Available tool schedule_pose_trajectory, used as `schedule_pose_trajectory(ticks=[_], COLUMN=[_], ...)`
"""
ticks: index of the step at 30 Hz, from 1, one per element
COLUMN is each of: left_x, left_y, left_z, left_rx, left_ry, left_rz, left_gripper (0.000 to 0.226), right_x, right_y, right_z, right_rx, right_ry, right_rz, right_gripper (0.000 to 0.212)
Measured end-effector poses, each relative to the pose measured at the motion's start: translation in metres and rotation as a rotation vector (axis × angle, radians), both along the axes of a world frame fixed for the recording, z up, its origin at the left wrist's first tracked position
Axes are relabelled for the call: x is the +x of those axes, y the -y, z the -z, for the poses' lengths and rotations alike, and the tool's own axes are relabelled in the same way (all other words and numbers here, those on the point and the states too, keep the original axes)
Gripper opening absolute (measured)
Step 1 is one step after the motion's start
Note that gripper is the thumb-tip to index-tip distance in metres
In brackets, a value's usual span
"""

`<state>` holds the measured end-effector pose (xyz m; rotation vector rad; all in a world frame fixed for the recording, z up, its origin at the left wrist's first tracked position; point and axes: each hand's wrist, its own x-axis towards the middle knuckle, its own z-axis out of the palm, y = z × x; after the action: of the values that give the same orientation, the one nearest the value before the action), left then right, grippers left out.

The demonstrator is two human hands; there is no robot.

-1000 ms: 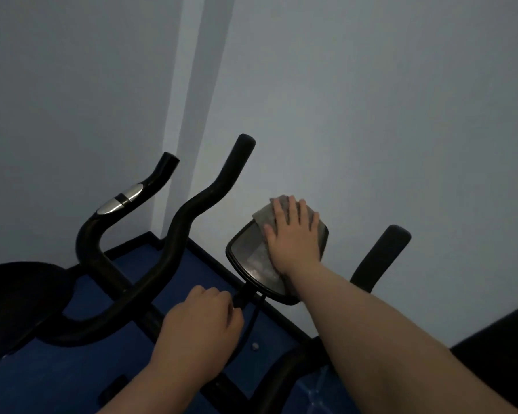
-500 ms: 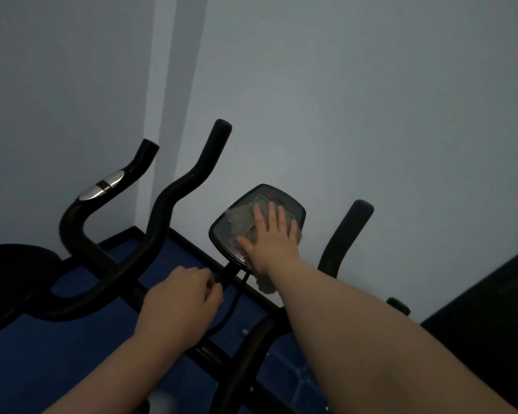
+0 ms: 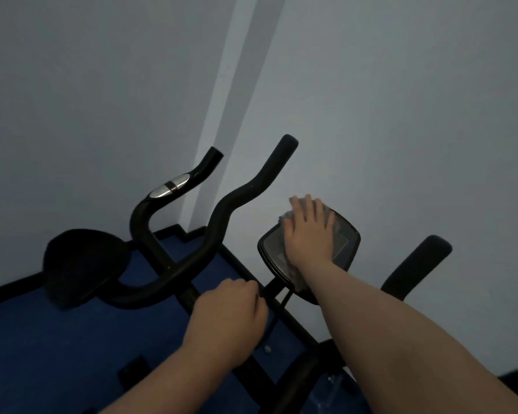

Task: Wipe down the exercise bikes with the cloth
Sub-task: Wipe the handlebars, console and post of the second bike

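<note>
Mostly hidden cloth [image 3: 284, 219] (under right hand [image 3: 307, 234]), dim console [image 3: 346, 243]

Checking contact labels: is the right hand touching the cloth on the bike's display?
Touching. The head view shows the right hand pressed flat on the cloth, which lies on the display.

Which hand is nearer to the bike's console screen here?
Right. The right hand lies flat on the console screen, pressing the cloth against it. The left hand grips the bar below and to the left of the console.
</note>
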<state>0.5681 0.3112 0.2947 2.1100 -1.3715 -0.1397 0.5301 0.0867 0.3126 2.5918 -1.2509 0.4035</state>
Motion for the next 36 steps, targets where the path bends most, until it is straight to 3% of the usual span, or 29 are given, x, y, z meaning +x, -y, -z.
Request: schedule_pose_trajectory(ticks=[4,7,10,14,17,22,26,28,30,33,36], left_x=[0.002,0.002,0.001,-0.001,-0.001,-0.001,-0.001,0.0,0.0,-0.001,0.0], left_y=[-0.002,-0.002,-0.002,0.0,0.004,0.005,0.001,0.0,0.0,0.002,0.004], left_z=[0.0,0.0,0.001,0.002,0.002,0.004,0.004,0.003,0.003,0.004,0.005], left_rx=[-0.009,0.001,0.008,-0.011,-0.006,-0.012,-0.019,-0.017,-0.009,-0.015,-0.021], left_ry=[-0.024,-0.044,-0.038,-0.011,0.034,0.039,0.03,0.027,0.025,0.024,0.032], left_rz=[-0.008,0.0,0.0,-0.015,-0.026,-0.046,-0.037,-0.034,-0.03,-0.039,-0.04], left_gripper=[0.028,0.027,0.028,0.028,0.028,0.027,0.024,0.024,0.025,0.026,0.027], right_x=[-0.027,-0.051,-0.074,-0.058,-0.034,0.002,-0.005,-0.028,-0.05,-0.053,-0.015], right_y=[-0.025,-0.022,-0.012,0.002,0.012,0.002,-0.026,-0.01,0.018,0.037,0.015], right_z=[0.009,0.005,-0.006,-0.006,-0.006,-0.006,0.014,0.002,-0.015,-0.026,-0.016], right_rx=[0.059,0.151,0.237,0.291,0.166,0.0,-0.037,-0.035,-0.05,-0.032,0.052], right_ry=[-0.245,-0.29,-0.16,0.157,0.117,-0.05,-0.403,-0.575,-0.617,-0.372,-0.191], right_rz=[-0.19,0.014,0.29,0.386,0.504,0.115,-0.456,-0.636,-0.54,-0.068,0.074], right_gripper=[0.058,0.067,0.07,0.07,0.064,0.059,0.055,0.058,0.059,0.06,0.06])
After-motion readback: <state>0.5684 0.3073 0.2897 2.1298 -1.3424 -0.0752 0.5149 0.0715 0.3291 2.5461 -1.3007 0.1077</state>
